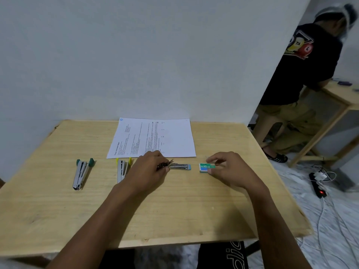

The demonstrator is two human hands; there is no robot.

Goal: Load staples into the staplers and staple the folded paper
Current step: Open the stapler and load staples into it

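Note:
My left hand (150, 167) grips the near end of a blue-ended stapler (180, 166) lying on the wooden table (174, 210). A yellow-ended stapler (122, 169) lies just left of that hand, partly hidden by it. Further left lies a green-ended stapler (81, 174). My right hand (230, 168) pinches the right end of a small green staple box (206, 167) marked No.10, which rests on the table. A printed sheet of paper (153, 137) lies flat behind both hands, near the wall.
A white wall stands right behind the table. At the right, a person in a black shirt (303, 74) leans on another wooden table (343, 96). A power strip (318, 184) and white cables lie on the floor.

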